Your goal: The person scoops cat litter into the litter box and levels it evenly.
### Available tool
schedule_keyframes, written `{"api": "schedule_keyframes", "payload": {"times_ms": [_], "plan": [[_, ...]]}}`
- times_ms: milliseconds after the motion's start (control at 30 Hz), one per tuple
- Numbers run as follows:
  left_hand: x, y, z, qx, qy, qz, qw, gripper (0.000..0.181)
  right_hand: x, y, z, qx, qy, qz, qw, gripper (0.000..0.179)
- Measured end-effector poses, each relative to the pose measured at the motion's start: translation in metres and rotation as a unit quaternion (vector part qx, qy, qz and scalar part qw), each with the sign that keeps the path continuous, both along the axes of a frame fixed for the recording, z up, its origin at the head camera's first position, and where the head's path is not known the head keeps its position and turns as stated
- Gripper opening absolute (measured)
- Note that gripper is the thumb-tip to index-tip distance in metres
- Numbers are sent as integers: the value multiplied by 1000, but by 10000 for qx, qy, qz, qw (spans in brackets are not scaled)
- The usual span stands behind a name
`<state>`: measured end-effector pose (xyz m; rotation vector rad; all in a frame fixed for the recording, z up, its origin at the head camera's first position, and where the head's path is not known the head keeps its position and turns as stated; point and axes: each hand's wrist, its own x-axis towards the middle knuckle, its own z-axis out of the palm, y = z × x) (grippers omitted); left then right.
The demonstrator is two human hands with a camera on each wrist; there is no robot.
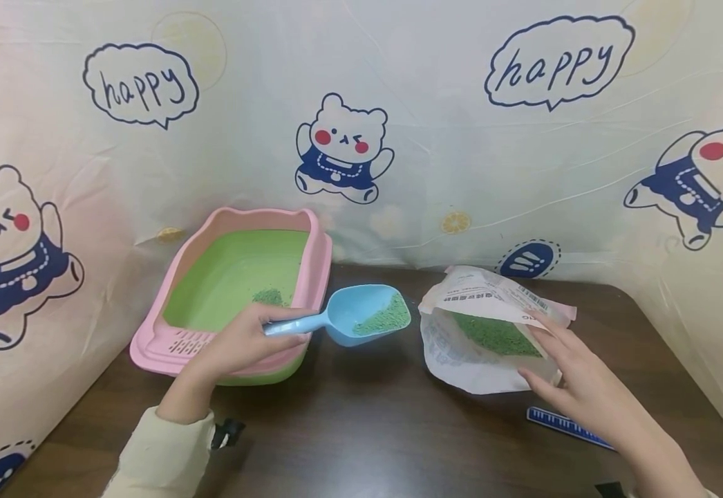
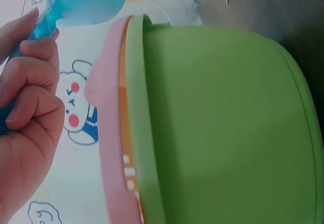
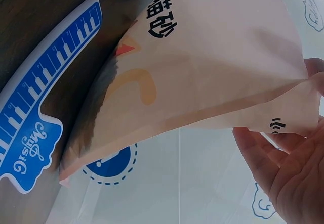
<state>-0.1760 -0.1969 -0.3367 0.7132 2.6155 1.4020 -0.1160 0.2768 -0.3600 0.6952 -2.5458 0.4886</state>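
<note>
Clearly, the left hand [image 1: 237,339] is curled snugly round the handle of a blue scoop [image 1: 343,311], whose bowl, holding green granules, hangs in the air just right of those fingers. The right hand [image 1: 576,370], loosely bent, grips the rim of a white bag [image 1: 461,346], its open mouth just left of the fingertips. Large black characters on the bag include "猫砂"; smaller print is unreadable. Near the right fingers, on the person's side, a blue ruler [image 1: 560,422] bears a looping word, apparently "Music". Beyond both hands, the backdrop [image 1: 436,173] reads "happy" twice. The pink rim of a green-bottomed tray [image 1: 322,277] runs beneath and left of the left fingers; between that rim and the bag, dark tabletop [image 1: 361,429] stretches below the scoop toward the person, its back edge meeting the backdrop.
</note>
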Motion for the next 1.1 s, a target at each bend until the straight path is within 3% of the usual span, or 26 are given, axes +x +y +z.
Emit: {"api": "schedule_keyframes", "payload": {"times_ms": [467, 833, 1100], "plan": [[1, -25, 1, 71, 336, 275, 9990, 38, -1, 0, 0, 13, 71, 37, 10000, 69], [6, -43, 8, -149, 739, 663, 9949, 40, -1, 1, 0, 26, 45, 68, 10000, 69], [12, -56, 12, -239, 670, 1160, 9907, 41, 0, 0, -1, 21, -3, 27, 10000, 67]]}}
